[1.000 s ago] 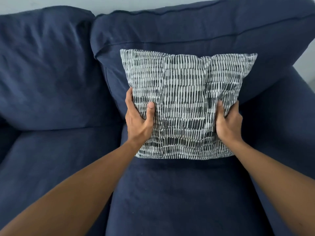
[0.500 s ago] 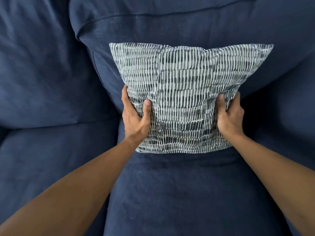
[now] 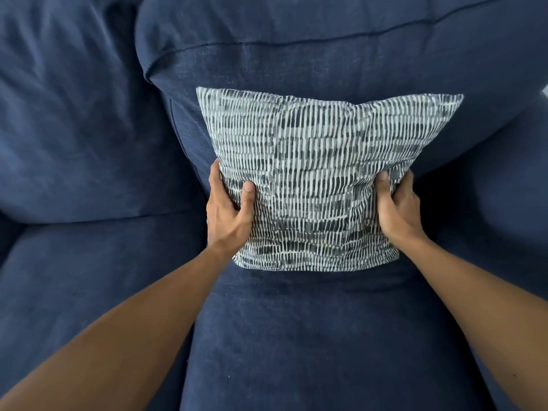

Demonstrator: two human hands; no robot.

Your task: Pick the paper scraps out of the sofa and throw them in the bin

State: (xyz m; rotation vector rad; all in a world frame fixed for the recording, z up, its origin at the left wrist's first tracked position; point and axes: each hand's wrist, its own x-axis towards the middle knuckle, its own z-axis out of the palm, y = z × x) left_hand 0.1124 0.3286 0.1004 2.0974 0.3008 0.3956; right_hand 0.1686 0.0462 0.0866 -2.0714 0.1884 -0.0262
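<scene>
A grey-and-white patterned throw pillow [image 3: 320, 173] stands upright on the right seat of a dark blue sofa [image 3: 311, 336], leaning on the back cushion [image 3: 296, 54]. My left hand [image 3: 228, 212] grips the pillow's lower left edge, thumb on the front. Its lower right edge is gripped by my right hand [image 3: 397, 212]. No paper scraps and no bin are in view.
The left seat cushion [image 3: 89, 277] and left back cushion [image 3: 74, 114] lie beside the pillow. A seam gap [image 3: 192, 321] runs between the two seats. The sofa's right arm [image 3: 504, 203] rises beside my right hand.
The view has moved closer and lower over the sofa. Both hands keep their hold on the pillow, which stays upright against the back cushion.
</scene>
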